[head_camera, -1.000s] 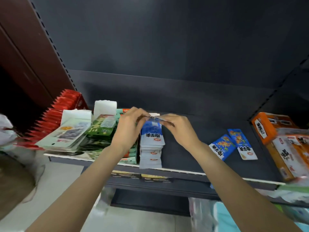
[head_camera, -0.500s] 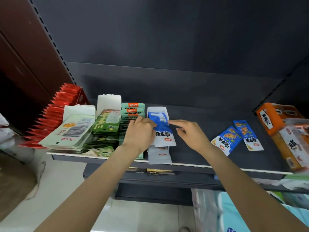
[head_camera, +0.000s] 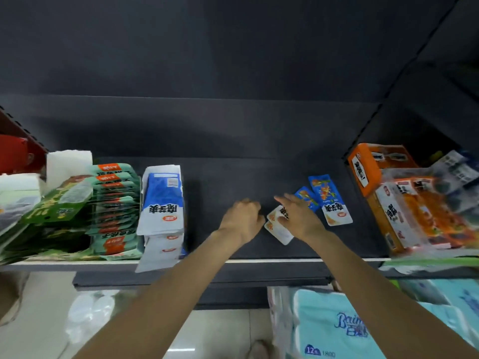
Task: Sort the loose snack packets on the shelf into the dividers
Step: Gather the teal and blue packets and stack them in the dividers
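Head view: right hand (head_camera: 300, 218) lies with spread fingers on loose packet (head_camera: 278, 229) near the shelf (head_camera: 233, 260) front edge; left hand (head_camera: 242, 220) curled, empty. Packets look light, soft, slippery; pinch a sealed edge.

The dark shelf (head_camera: 233, 177) is carrying everything in front of me. Toward its left end a stack of blue-and-white packets (head_camera: 162, 200) is lying with its lowest ones hanging over the front edge, just beside a row of green packets (head_camera: 114, 203). Further left, more green and pale bags (head_camera: 51, 206) are piling up. Right of the middle, two loose blue packets (head_camera: 329, 200) are lying side by side, with small white packets (head_camera: 278, 230) just beside them. At the right end, orange boxes (head_camera: 383, 182) are sitting against the side wall.
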Tool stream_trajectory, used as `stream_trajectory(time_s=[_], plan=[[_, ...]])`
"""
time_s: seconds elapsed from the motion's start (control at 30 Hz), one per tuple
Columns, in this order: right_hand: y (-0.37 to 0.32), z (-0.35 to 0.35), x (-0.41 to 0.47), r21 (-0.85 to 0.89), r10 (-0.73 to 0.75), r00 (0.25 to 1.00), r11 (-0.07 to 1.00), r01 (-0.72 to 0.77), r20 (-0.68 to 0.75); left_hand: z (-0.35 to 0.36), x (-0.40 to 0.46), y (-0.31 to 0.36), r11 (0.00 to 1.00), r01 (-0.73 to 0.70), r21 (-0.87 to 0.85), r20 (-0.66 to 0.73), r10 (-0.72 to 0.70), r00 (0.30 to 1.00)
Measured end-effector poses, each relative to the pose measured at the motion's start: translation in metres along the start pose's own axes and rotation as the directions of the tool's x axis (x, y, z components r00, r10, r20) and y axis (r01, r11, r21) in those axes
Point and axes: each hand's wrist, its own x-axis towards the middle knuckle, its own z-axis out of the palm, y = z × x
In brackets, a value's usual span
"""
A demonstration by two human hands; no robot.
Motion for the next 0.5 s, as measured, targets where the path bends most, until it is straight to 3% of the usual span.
stream_trajectory(time_s=[0.1, 0.27, 0.4, 0.5], plan=[[0.025, 0.004, 0.004, -0.052, 0.071, 0.994, 0.996, -0.066, 0.083, 0.028, 0.023, 0.018, 0.989, 0.118, -0.090, 0.100, -0.109, 0.989], [0.036, 0.006, 0.008, -0.047, 0.030, 0.999, 0.998, -0.028, 0.037, 0.047, 0.046, 0.035, 0.954, 0.268, -0.132, 0.017, -0.268, 0.963], [0.036, -0.004, 0.008, -0.052, 0.011, 1.000, 0.999, -0.010, 0.023, 0.040, 0.046, 0.038, 0.957, 0.240, -0.163, -0.050, -0.251, 0.967], [0.031, -0.020, 0.004, 0.021, -0.055, 0.987, 0.998, 0.059, -0.150, 0.018, 0.031, 0.039, 0.950, 0.115, -0.290, -0.172, -0.170, 0.970]])
